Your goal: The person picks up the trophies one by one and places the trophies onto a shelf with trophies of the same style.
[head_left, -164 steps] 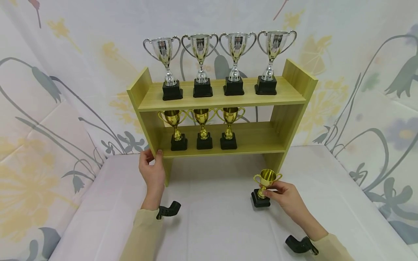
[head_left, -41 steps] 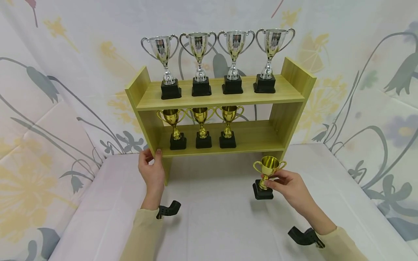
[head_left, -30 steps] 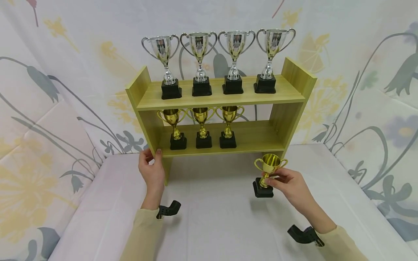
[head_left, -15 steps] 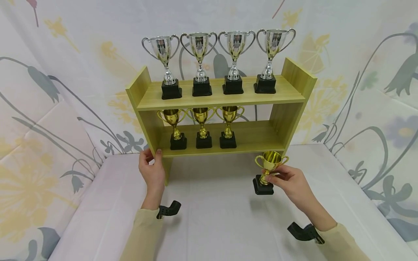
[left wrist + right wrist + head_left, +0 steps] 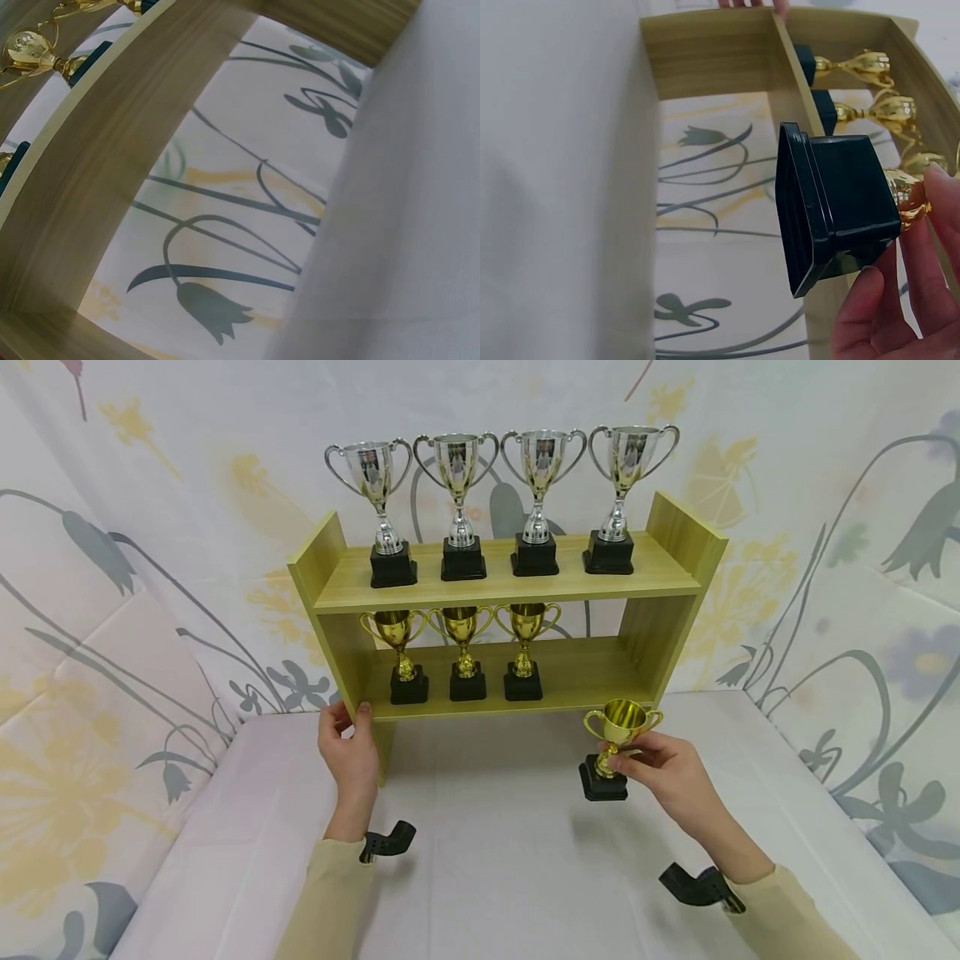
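Note:
My right hand point(image 5: 667, 772) pinches a small gold trophy cup point(image 5: 621, 723) by its stem. The cup is raised over the white table, upright with a slight tilt, in front of the lower right end of a wooden shelf point(image 5: 480, 597). In the right wrist view its black base point(image 5: 847, 195) fills the middle, with fingertips point(image 5: 866, 292) round the stem. My left hand point(image 5: 351, 752) grips the shelf's left side panel, thumb on the front edge. Several gold trophy cups point(image 5: 465, 647) stand on the lower board, its right part bare. The left wrist view shows no hand.
Several silver trophy cups point(image 5: 538, 497) with black bases stand in a row on the upper board point(image 5: 510, 596). A white cloth covers the table point(image 5: 480, 860). Behind the shelf hangs a floral cloth backdrop point(image 5: 187, 485).
My right hand has lifted the gold trophy cup from low over the table up and forward, toward the shelf's lower board. My left hand keeps its hold on the side panel.

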Available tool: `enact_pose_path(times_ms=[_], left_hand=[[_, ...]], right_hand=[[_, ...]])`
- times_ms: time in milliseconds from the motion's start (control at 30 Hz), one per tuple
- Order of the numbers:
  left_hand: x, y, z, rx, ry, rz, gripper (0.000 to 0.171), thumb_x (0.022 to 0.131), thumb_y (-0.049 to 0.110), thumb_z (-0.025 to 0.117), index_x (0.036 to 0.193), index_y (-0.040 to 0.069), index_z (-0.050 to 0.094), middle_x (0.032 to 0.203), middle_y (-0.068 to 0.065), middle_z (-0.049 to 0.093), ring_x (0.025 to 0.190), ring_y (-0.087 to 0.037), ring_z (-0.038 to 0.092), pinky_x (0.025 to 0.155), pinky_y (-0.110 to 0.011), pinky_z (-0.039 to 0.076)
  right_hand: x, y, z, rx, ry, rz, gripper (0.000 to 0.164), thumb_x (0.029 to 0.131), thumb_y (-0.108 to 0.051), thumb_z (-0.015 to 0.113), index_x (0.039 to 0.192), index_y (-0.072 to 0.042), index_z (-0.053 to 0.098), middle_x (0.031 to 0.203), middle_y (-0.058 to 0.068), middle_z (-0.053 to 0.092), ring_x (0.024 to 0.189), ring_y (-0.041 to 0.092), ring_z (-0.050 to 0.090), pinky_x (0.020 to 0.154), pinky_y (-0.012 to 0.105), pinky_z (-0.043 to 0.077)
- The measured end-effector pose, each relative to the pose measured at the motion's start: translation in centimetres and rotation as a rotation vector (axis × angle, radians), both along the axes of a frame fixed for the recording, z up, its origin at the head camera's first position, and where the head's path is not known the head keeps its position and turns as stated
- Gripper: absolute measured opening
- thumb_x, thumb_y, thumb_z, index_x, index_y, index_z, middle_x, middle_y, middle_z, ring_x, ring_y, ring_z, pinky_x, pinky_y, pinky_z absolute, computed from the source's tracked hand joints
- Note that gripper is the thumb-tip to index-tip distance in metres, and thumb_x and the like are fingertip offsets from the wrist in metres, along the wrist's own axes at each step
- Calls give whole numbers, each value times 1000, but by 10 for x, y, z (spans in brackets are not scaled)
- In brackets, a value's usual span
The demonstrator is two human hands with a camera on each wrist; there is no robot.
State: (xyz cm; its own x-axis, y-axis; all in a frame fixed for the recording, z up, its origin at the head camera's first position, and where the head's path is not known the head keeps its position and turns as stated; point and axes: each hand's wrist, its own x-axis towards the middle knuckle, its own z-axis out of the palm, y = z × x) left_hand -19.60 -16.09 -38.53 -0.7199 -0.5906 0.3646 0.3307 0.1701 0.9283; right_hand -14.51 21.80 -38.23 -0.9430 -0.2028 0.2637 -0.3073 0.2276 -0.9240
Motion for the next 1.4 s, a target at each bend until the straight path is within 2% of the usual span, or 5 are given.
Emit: enact_pose_path(times_ms=[467,700,800,1067,1400], left_hand=[[1,0,2,7,6,0,21,96,3,59,111,-12,57,92,0,50,90,-13,46,78,-27,38],[-19,-12,-25,8,-2,10,24,97,10,61,114,-7,59,93,3,50,91,-13,46,78,-28,38],[-21,-14,-29,4,-2,6,24,97,13,62,114,-4,60,93,4,51,92,-13,46,79,-28,38],[-20,-15,-31,-4,-4,0,26,97,18,62,115,-2,60,96,2,53,94,-15,47,80,-29,41],[-19,-12,-27,2,-27,2,26,99,14,60,118,-3,58,98,3,51,95,-13,46,81,-30,39]], right_hand=[[-2,-4,8,-5,19,9,24,92,2,66,114,12,64,102,1,73,94,11,68,80,23,54],[-2,-4,10,-5,29,16,26,92,0,67,114,14,63,102,1,73,94,12,68,80,23,54],[-2,-3,10,-2,22,13,26,93,-1,67,115,13,63,103,0,73,94,11,68,80,23,54],[-2,-2,13,-8,34,17,26,93,1,67,116,12,63,103,0,73,93,11,68,79,23,55],[-2,-1,16,-10,45,15,28,93,1,66,118,13,62,103,-2,73,93,9,68,79,23,55]])
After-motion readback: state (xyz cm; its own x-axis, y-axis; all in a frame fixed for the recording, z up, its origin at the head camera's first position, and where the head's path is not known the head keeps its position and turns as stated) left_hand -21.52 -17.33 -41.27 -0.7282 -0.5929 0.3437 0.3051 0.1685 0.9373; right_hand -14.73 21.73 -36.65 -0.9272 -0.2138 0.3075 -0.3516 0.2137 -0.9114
